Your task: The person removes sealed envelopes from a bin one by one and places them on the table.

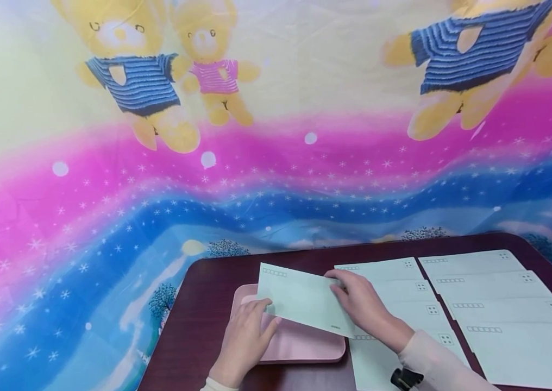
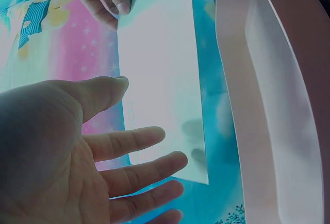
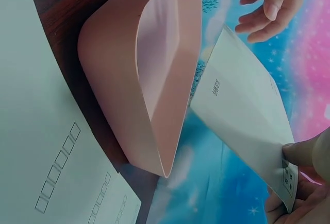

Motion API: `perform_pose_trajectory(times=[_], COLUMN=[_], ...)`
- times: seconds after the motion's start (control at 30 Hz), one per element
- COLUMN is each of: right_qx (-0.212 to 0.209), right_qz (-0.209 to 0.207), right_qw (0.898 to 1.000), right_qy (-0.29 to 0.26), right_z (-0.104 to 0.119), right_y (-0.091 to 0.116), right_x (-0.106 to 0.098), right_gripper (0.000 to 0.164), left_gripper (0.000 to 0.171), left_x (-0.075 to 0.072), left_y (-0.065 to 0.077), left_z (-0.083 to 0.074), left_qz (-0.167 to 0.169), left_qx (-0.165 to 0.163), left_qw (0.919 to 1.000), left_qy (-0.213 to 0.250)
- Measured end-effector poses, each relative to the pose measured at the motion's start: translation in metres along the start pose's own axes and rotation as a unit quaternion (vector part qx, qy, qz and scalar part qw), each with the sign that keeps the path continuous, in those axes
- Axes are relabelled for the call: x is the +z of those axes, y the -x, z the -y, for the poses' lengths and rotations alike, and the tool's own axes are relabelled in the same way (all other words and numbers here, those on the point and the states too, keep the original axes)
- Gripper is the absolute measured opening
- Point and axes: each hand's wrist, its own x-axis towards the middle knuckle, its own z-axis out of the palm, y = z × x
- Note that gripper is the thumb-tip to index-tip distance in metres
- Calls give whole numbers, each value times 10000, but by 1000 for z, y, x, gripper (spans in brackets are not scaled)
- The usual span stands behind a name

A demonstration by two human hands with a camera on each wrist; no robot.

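A pale green envelope (image 1: 300, 298) with a row of small boxes at one corner hangs tilted above a pink tray (image 1: 300, 342). My right hand (image 1: 361, 301) pinches its right end between thumb and fingers, as the right wrist view also shows of the envelope (image 3: 242, 95). Near the envelope's left end is my left hand (image 1: 246, 336), fingers spread and thumb apart. In the left wrist view the fingers of that left hand (image 2: 103, 152) are straight and overlap the envelope's face (image 2: 160, 69). The tray's inside is partly hidden behind the envelope.
Two overlapping columns of similar envelopes, a nearer column (image 1: 393, 296) and a farther-right column (image 1: 525, 347), lie on the dark red-brown table (image 1: 183, 326). Behind the table hangs a colourful cloth (image 1: 295, 163) printed with bears. A black band (image 1: 405, 378) sits by the right sleeve.
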Motion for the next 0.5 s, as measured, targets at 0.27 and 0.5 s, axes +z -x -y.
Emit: perform_pose_trajectory(times=[0.27, 0.5], right_qx=[-26, -12], right_qz=[-174, -327], right_qw=[9998, 9993], right_qy=[86, 170], right_z=[-7, -14], right_y=[7, 14], right_x=[-11, -19], right_gripper=[28, 28], left_gripper=[39, 39], left_x=[1, 2], left_y=[2, 3], left_z=[0, -2], left_qz=[31, -11], left_qx=[-48, 14], left_qw=[10000, 10000], left_qy=[-44, 14])
